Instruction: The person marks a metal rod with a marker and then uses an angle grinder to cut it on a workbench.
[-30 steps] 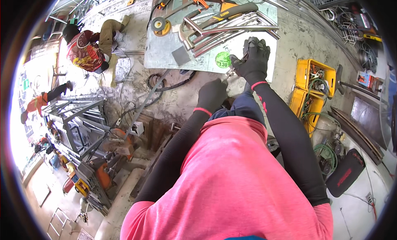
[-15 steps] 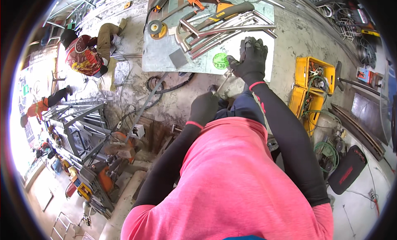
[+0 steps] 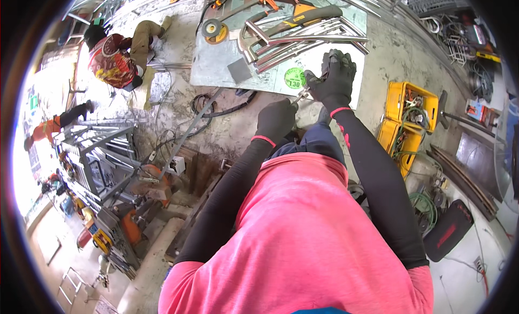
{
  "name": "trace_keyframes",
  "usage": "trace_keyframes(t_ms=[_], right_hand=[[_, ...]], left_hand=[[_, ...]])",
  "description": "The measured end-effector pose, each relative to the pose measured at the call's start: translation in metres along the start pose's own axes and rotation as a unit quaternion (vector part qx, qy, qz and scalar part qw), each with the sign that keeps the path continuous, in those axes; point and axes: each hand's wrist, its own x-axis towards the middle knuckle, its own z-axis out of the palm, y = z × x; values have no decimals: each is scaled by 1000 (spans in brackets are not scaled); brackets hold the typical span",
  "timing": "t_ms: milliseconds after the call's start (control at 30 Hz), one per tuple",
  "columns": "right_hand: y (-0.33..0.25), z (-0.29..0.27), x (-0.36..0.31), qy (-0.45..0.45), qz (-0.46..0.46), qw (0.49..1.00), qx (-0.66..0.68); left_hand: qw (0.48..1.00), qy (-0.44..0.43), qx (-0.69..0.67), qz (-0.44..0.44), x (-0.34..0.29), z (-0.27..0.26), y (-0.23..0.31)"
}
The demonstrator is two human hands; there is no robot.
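Observation:
My left hand (image 3: 277, 121), in a dark glove, is closed around one end of a thin metal rod (image 3: 301, 96), just off the near edge of the worktable (image 3: 216, 76). The rod's other end reaches my right hand (image 3: 334, 84). That hand, gloved too, lies over the table's near edge with its fingers stretched forward and its thumb apart, close to the rod's tip. Beside the thumb is a round green sticker (image 3: 294, 77). Beyond the fingers lie several shiny metal tubes (image 3: 303, 46). What the left fingers cover is hidden.
An angle grinder disc (image 3: 212, 28), orange clamp (image 3: 267, 0) and dark square plate (image 3: 239, 70) lie on the table. Yellow crates (image 3: 397, 100) stand right. A black hose (image 3: 230, 113) crosses the floor. A co-worker (image 3: 114, 60) sits at the far left; metal frames (image 3: 102, 157) stand nearer.
My left hand has moved up and to the right, closer to my right hand. The right hand keeps its place on the table. The whole view has shifted slightly.

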Motion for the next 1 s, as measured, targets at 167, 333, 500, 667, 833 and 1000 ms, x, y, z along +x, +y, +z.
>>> trace_keyframes(t_ms=[167,333,500,667,833,1000], right_hand=[[6,15,-8,31,-14,999,4],[4,13,-6,17,-7,999,-41],[5,8,-8,1,-42,998,-56],[5,16,-8,-6,-16,997,-75],[10,19,-8,14,-36,997,-64],[2,18,-5,17,-9,999,-25]], left_hand=[[998,-53,36,-28,-72,-36,-58],[982,-83,-54,-159,-122,-89,-55],[994,-13,-66,-91,-116,-48,-57],[995,-15,-82,-57,-98,-34,-51],[995,-41,-75,-57,-79,-34,-40],[998,-57,-36,-18,-72,-44,-25]])
